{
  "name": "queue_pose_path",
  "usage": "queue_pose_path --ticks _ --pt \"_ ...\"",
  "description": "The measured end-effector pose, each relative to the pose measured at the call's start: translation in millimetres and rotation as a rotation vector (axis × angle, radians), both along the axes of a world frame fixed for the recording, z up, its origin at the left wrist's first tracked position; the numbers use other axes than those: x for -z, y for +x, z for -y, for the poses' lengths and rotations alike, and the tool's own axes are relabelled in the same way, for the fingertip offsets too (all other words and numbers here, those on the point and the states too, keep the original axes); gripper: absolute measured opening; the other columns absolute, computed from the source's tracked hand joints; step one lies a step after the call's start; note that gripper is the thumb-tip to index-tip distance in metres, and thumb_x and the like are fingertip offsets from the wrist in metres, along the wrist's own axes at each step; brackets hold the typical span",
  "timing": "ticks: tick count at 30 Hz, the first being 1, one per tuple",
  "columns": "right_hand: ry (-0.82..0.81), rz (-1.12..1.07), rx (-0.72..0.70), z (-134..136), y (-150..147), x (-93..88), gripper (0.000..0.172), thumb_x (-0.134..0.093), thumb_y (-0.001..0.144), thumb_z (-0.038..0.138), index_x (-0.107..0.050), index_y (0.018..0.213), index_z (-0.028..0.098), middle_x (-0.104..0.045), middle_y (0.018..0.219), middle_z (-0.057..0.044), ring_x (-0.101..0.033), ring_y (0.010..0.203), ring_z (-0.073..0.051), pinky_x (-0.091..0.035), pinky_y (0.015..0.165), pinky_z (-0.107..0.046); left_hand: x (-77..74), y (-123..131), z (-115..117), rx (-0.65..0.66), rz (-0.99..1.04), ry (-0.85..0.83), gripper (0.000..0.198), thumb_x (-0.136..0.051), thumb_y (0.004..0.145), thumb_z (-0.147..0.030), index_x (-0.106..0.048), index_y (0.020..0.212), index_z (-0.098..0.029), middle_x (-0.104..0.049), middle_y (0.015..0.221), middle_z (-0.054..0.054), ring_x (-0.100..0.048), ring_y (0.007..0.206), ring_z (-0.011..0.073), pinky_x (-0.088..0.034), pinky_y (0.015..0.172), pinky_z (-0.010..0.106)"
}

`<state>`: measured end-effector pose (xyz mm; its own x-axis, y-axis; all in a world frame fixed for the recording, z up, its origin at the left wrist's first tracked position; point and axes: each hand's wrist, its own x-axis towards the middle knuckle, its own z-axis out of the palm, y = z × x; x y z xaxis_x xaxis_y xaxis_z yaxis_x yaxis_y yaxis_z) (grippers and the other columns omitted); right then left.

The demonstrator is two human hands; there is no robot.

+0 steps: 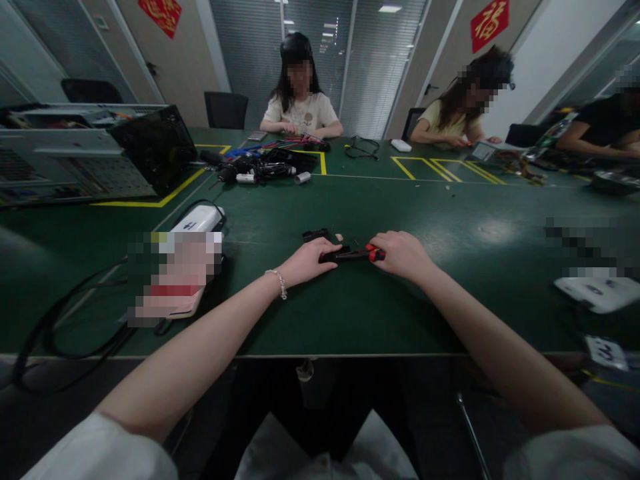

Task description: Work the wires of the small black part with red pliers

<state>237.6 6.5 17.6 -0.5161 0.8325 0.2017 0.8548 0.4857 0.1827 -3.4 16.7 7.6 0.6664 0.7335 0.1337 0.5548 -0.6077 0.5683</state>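
Observation:
Around the red and black handles of a pair of pliers [375, 253], my right hand [403, 255] is closed. My left hand [311, 261] grips a small black part [334, 255], whose exact kind I cannot make out. The pliers' jaws point left and meet that part, just above the green tabletop. Beyond my left hand lies another small black piece [315, 235], with a small pale fragment [339, 237] beside it. My left fingers partly hide the black part.
At left stand an opened computer case [75, 160] and a white power bank [200, 217] with black cables. A pile of cables and tools [270, 163] lies farther back. A white device [600, 290] sits at right. Several people work across the table [450, 320].

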Motion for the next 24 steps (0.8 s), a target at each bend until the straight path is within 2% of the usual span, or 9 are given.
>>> queue_pose_path --ticks 7,12,20,24 --pt "0.048 0.029 -0.007 0.1 0.3 -0.9 0.021 -0.05 0.074 0.03 -0.061 0.087 0.017 -0.063 0.085 -0.007 -0.053 0.077 -0.02 -0.034 0.064 -0.03 3.5 -0.3 -2.0 0.005 0.019 0.025 0.045 -0.057 0.081 -0.023 -0.048 0.125 -0.019 -0.054 0.111 0.007 -0.053 0.099 0.0176 -0.041 0.089 0.033" --pt "0.014 0.023 0.002 -1.4 1.1 1.3 0.022 -0.049 0.074 0.032 -0.061 0.086 0.018 -0.063 0.085 -0.006 -0.053 0.077 -0.019 -0.033 0.063 -0.03 6.1 -0.3 -3.8 0.008 0.026 0.04 0.045 -0.058 0.081 -0.022 -0.048 0.125 -0.018 -0.055 0.11 0.007 -0.053 0.099 0.0175 -0.04 0.09 0.033" --pt "0.057 0.025 -0.015 -0.9 0.4 -0.3 0.021 -0.05 0.074 0.03 -0.061 0.087 0.017 -0.063 0.085 -0.008 -0.052 0.077 -0.02 -0.034 0.064 -0.03 2.6 0.2 -0.8 0.0 0.013 0.028 0.045 -0.058 0.081 -0.022 -0.049 0.124 -0.017 -0.055 0.111 0.007 -0.053 0.099 0.0179 -0.041 0.09 0.033" --pt "0.022 0.01 -0.009 -0.5 0.1 -0.4 0.021 -0.051 0.074 0.031 -0.061 0.087 0.017 -0.063 0.086 -0.007 -0.053 0.076 -0.02 -0.035 0.064 -0.03 3.4 0.0 -1.6 0.004 0.018 0.029 0.045 -0.057 0.081 -0.023 -0.048 0.125 -0.018 -0.054 0.111 0.007 -0.053 0.098 0.0177 -0.042 0.088 0.032"
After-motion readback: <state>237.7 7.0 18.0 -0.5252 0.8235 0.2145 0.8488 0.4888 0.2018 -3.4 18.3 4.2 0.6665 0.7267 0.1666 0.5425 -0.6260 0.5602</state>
